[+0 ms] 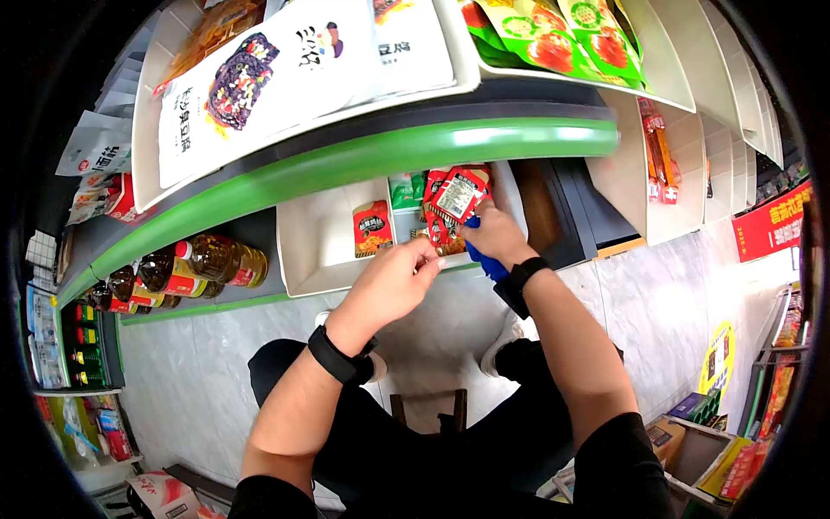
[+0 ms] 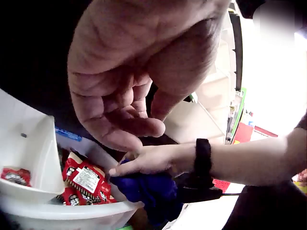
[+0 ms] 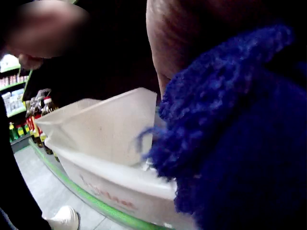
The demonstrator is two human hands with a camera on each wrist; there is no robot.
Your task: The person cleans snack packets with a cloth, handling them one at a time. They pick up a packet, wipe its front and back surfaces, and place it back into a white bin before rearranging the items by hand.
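My right hand (image 1: 501, 232) grips a blue cloth (image 2: 146, 189) with a fuzzy, towel-like surface. It is at the right part of a white plastic bin (image 1: 322, 278), beside several red snack packets (image 2: 88, 179) with pale labels. My left hand (image 1: 389, 284) hovers over the bin's front edge, its fingers loosely bent and nothing in them. In the left wrist view its fingertips overlap the right hand. A divider splits the bin; one red packet (image 1: 372, 228) lies in the left compartment, and a green packet (image 1: 406, 190) behind the red ones on the right.
A green-edged shelf (image 1: 380, 160) overhangs the bin, carrying trays of white snack bags (image 1: 285, 78) and green bags (image 1: 553, 39). Oil bottles (image 1: 226, 261) stand left of the bin. To its right is a dark compartment (image 1: 566, 216). Grey floor tiles (image 1: 207, 363) lie below.
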